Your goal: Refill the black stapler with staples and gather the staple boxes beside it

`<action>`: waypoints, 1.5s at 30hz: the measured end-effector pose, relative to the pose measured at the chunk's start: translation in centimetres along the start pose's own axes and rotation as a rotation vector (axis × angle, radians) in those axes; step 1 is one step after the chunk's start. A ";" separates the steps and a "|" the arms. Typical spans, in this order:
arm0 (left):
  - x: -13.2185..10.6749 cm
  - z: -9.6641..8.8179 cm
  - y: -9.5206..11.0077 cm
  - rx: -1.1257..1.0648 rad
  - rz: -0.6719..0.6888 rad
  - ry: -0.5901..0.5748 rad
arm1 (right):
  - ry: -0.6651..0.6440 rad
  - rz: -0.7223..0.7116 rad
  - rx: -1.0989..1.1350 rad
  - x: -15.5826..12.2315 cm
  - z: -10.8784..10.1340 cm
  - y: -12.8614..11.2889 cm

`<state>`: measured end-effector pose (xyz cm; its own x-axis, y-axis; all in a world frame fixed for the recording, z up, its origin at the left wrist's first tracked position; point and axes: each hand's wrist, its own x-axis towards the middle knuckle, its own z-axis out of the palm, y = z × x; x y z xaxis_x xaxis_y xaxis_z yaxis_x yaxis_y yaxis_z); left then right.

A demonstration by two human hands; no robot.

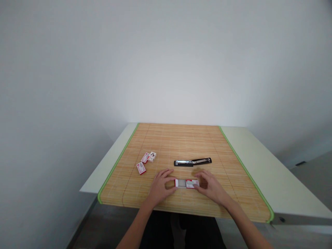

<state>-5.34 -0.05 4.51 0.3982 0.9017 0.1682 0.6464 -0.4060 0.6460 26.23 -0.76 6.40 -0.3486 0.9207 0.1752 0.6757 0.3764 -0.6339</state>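
Note:
Between my hands, a small red-and-white staple box [192,184] lies low over the mat, its inner tray [182,183] slid partly out to the left. Grey staples appear to show in the tray. My left hand [161,186] pinches the tray's left end between thumb and fingers. On the other side, my right hand [209,186] grips the right end of the box's sleeve. Just beyond both hands, a black stapler [192,162] lies opened out flat, its metal channel facing up.
Several small boxes are grouped at the left: a red-and-white box [141,168], another red one [145,157] and a white one [152,156]. A bamboo mat [178,138] with green edging covers the middle of the white table [259,162]. A wall stands behind it.

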 end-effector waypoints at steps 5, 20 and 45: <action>0.1 0.1 0.0 0.002 -0.003 -0.013 | -0.071 0.014 -0.030 -0.7 -1.4 1.0; 1.7 1.0 -0.1 0.021 0.022 -0.078 | -0.072 -0.033 -0.057 0.9 1.5 -0.3; 8.9 1.7 -2.4 -0.006 -0.016 0.148 | 0.076 -0.120 0.080 3.6 3.8 -3.2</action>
<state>-2.26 8.65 3.25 0.2877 0.9201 0.2656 0.6475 -0.3912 0.6540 20.38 0.97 6.21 -0.3719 0.8758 0.3077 0.5770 0.4777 -0.6624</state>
